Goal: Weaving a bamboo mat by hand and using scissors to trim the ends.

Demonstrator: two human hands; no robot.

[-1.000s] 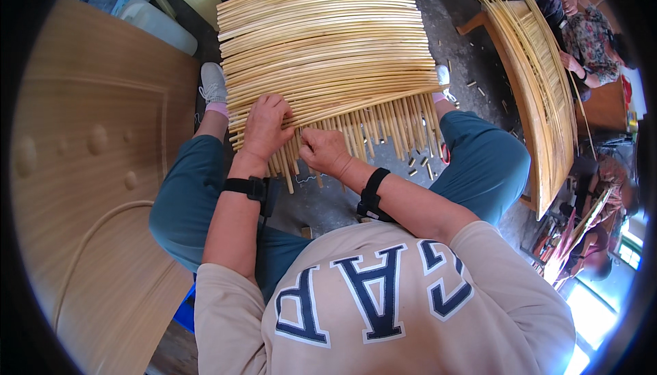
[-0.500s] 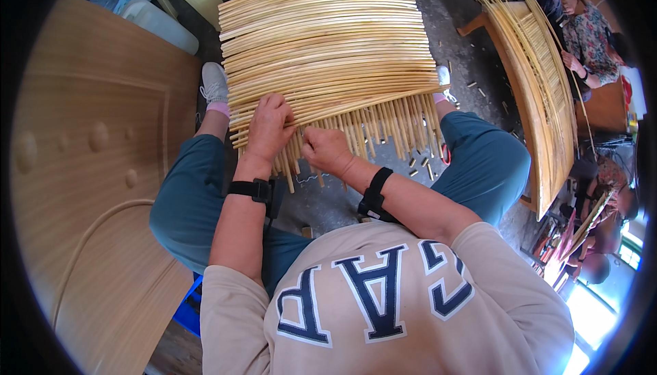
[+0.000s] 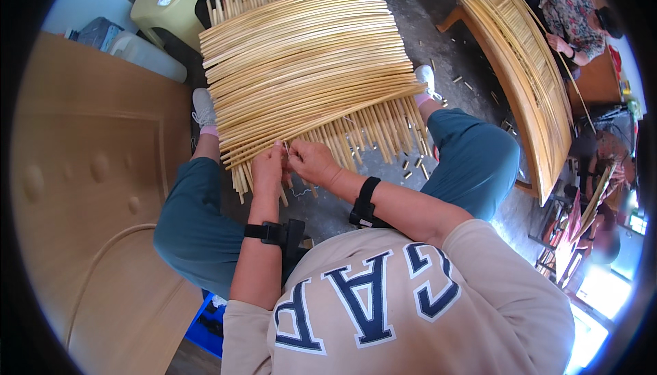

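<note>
A panel of pale round sticks (image 3: 301, 53) lies before me, long ones laid crosswise over a layer whose ends (image 3: 369, 128) stick out at the near edge. The nearest long stick slants, higher on the right. At the near left edge of the panel, my left hand (image 3: 267, 168) and my right hand (image 3: 313, 161) meet, fingers closed and tips almost touching. A thin white string (image 3: 287, 147) shows at the fingertips, and a loose string (image 3: 302, 191) trails below. Exactly how each finger grips the string is partly hidden.
My feet and legs flank the panel. At left stand a wooden panel (image 3: 102, 170) and a pale green stool (image 3: 174, 2). Short cut stick pieces (image 3: 419, 163) litter the floor. A wooden bench (image 3: 510, 74) holds thin strips at right, with a person (image 3: 575, 12) beyond it.
My left hand has come off the top of the sticks and back toward me, now meeting the right hand at the near edge. The view has shifted slightly.
</note>
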